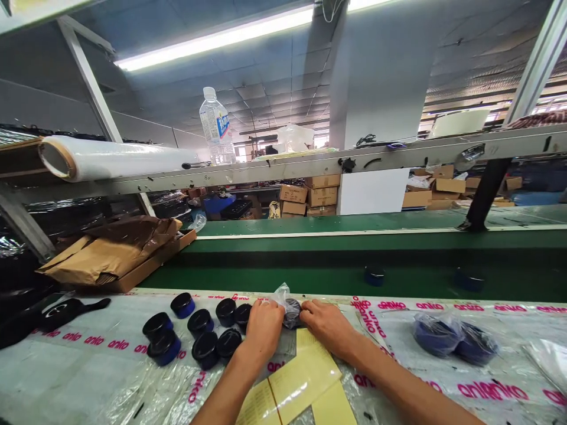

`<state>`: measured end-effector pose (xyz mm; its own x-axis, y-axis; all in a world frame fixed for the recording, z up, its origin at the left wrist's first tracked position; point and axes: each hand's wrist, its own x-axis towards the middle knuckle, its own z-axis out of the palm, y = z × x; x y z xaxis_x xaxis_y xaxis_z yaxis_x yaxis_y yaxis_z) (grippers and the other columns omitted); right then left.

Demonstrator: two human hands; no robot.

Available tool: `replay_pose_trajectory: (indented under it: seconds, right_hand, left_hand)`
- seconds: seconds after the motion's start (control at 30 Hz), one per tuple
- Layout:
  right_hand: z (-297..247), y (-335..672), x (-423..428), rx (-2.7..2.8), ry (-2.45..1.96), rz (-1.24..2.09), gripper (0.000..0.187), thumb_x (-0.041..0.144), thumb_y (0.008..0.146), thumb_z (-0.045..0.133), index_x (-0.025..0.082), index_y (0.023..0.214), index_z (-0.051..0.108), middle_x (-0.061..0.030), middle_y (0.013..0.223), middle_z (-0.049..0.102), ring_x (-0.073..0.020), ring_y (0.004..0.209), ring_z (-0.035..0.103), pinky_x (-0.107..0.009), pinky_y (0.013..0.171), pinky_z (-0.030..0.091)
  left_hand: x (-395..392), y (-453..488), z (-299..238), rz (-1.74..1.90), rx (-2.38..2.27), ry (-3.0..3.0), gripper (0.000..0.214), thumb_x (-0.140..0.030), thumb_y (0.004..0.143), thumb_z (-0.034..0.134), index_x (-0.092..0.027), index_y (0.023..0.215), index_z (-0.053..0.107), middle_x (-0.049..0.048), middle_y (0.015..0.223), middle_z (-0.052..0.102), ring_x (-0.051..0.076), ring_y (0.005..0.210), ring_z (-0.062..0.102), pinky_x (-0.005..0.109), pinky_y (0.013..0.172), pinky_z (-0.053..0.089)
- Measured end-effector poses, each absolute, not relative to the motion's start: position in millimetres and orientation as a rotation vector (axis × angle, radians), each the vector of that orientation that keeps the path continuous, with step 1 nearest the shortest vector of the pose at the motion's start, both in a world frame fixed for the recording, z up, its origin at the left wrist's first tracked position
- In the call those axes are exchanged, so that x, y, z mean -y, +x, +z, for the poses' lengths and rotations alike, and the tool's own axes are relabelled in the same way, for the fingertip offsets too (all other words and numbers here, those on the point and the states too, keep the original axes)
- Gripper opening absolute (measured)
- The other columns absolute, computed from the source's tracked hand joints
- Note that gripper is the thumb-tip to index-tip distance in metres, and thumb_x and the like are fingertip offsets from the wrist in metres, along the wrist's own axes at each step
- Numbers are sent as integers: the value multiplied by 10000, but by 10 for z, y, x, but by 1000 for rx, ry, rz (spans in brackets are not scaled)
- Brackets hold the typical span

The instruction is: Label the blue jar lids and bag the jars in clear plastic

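Observation:
My left hand (264, 327) and my right hand (325, 323) press from either side on a dark jar wrapped in clear plastic (291, 313), with a twist of film sticking up. Several blue jars with black lids (204, 349) stand unwrapped just left of my left hand. To the right of my right hand lie two blue jars bagged in clear plastic (436, 333). Yellow paper sheets (301, 378) lie beneath my forearms. All of this rests on a clear plastic sheet printed with pink lettering (489, 390).
Beyond the bench edge runs a green conveyor belt (283, 277) carrying blue jars (374, 275). A tray with brown kraft paper (110, 254) sits at left, below a stretch-film roll (110, 158) and a water bottle (217, 127) on an overhead rail. Cardboard boxes (322, 196) stand beyond.

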<state>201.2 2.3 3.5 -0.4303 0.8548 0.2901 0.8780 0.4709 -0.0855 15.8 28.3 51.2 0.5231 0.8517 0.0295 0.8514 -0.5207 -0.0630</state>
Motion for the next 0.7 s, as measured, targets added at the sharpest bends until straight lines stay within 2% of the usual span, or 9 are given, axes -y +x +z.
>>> replay_pose_trajectory:
  seconds: [0.3, 0.47, 0.6, 0.7]
  right_hand:
    - [92, 1906, -152, 2459, -1556, -117, 241, 37, 901, 544, 180, 900, 739, -122, 984, 736, -263, 941, 644, -322, 757, 491]
    - [83, 1946, -142, 2367, -1593, 36, 240, 65, 892, 556, 192, 827, 749, -99, 974, 749, -245, 923, 655, -299, 758, 463]
    - [117, 1974, -135, 2253, -1604, 225, 238, 30, 834, 568, 187, 795, 742, -96, 941, 751, -251, 948, 656, -310, 788, 448]
    - [162, 2004, -207, 2129, -1583, 415, 114, 92, 844, 647, 173, 798, 713, -56, 872, 724, -223, 899, 654, -334, 808, 475]
  left_hand:
    - [-255, 220, 454, 43, 1506, -2644, 342, -53, 934, 433, -152, 1090, 722, 166, 1150, 720, 308, 1143, 649, 463, 1065, 360]
    - [-277, 269, 413, 3, 1572, -2665, 340, -40, 913, 432, -140, 1028, 736, 165, 1104, 733, 306, 1080, 679, 450, 1012, 410]
    - [-332, 223, 398, -114, 1669, -2715, 324, -44, 898, 422, -132, 958, 728, 174, 1038, 740, 307, 980, 706, 404, 872, 463]
    - [-437, 131, 427, -280, 1706, -2795, 253, -94, 893, 472, -178, 942, 705, 114, 992, 753, 276, 982, 700, 347, 829, 457]
